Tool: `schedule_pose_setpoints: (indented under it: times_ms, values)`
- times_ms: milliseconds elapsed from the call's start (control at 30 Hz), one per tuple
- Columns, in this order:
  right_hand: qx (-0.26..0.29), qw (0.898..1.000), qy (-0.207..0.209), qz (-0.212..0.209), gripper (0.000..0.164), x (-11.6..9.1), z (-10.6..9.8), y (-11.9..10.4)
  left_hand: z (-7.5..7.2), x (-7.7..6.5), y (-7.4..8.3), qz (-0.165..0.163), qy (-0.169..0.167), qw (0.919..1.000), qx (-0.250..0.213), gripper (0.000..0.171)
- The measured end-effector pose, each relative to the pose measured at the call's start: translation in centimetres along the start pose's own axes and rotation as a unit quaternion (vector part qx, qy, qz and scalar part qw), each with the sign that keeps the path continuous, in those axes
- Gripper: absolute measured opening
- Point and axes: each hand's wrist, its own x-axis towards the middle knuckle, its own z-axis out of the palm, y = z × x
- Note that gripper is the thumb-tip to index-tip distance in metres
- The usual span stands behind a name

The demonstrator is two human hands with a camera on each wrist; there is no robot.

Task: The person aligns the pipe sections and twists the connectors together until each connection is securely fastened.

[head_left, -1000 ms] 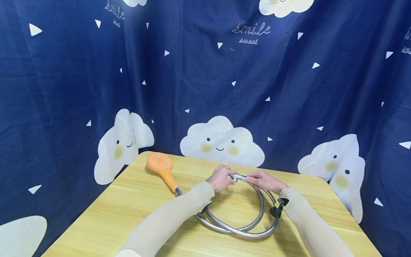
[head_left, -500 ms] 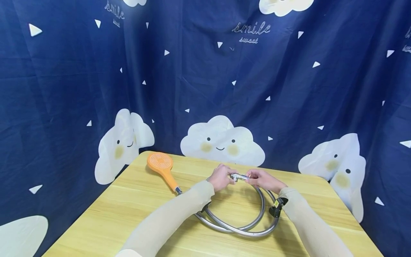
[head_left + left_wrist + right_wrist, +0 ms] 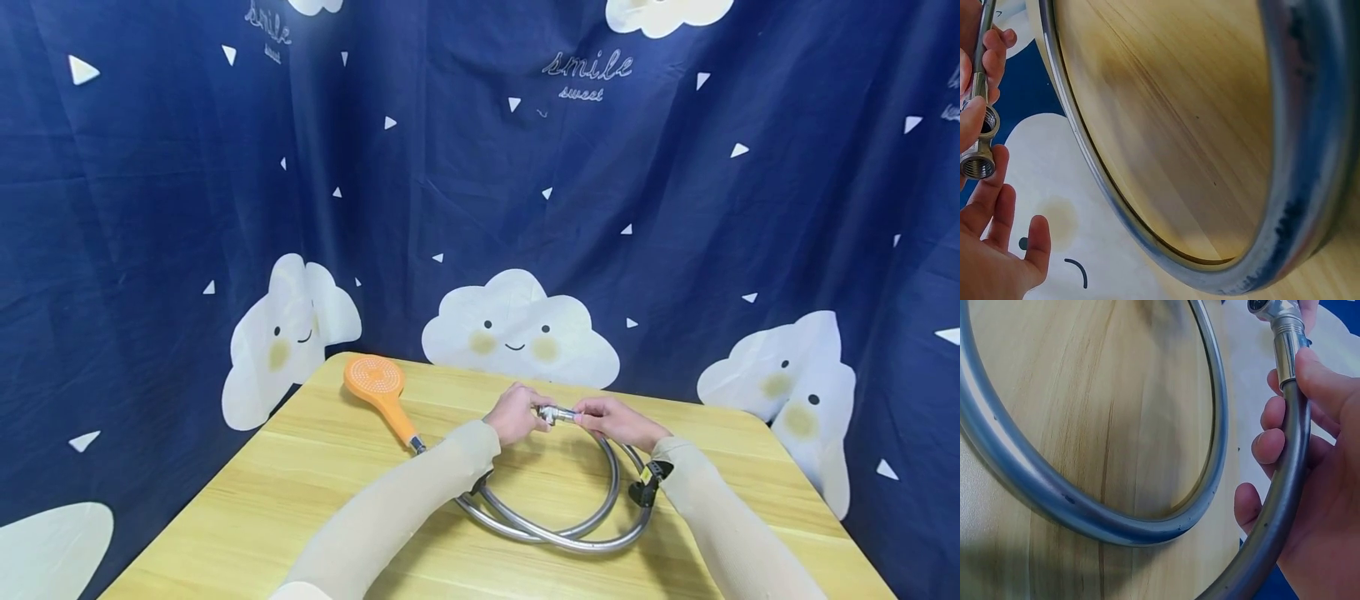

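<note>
My left hand (image 3: 516, 417) pinches a small chrome pipe fitting (image 3: 980, 150) with threaded round openings, seen at the left edge of the left wrist view. My right hand (image 3: 622, 423) grips the end of a grey metal shower hose (image 3: 1275, 506), thumb against its chrome nut (image 3: 1286, 359). Nut and fitting are in line and joined; some thread shows between them in the right wrist view. Both are held above the table. From there the hose loops across the wood below my hands. At its other end, an orange shower head (image 3: 375, 379) lies face up at the far left.
The light wooden table (image 3: 247, 500) has its far edge close to a dark blue curtain (image 3: 480, 167) with white clouds. Hose loops lie between my forearms, near a black wrist camera (image 3: 647, 487) on the right sleeve.
My right fingers have shifted slightly around the hose nut. The left hand, the fitting, the hose loops and the shower head stay in place.
</note>
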Motion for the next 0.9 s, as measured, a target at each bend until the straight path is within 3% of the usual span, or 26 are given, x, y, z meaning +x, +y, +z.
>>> schedule_pose_setpoints:
  times_ms: [133,367,600,900]
  values:
    - [-0.014,1.000,-0.008,0.000,0.020,0.0,-0.1,-0.1,0.0,0.2,0.0,0.006,-0.007,0.9990,-0.043,0.045]
    - [-0.020,0.999,0.004,0.040,0.024,0.2,0.0,0.0,0.3,0.1,-0.4,-0.021,-0.014,0.9937,-0.109,0.045]
    - [0.019,0.999,0.014,0.042,0.021,0.4,0.0,0.3,0.2,0.2,-0.4,-0.023,-0.015,0.9913,-0.129,0.043]
    - [0.011,0.999,0.000,0.033,0.027,0.5,-0.3,1.0,0.1,0.2,-0.5,-0.023,-0.012,0.9900,-0.139,0.042]
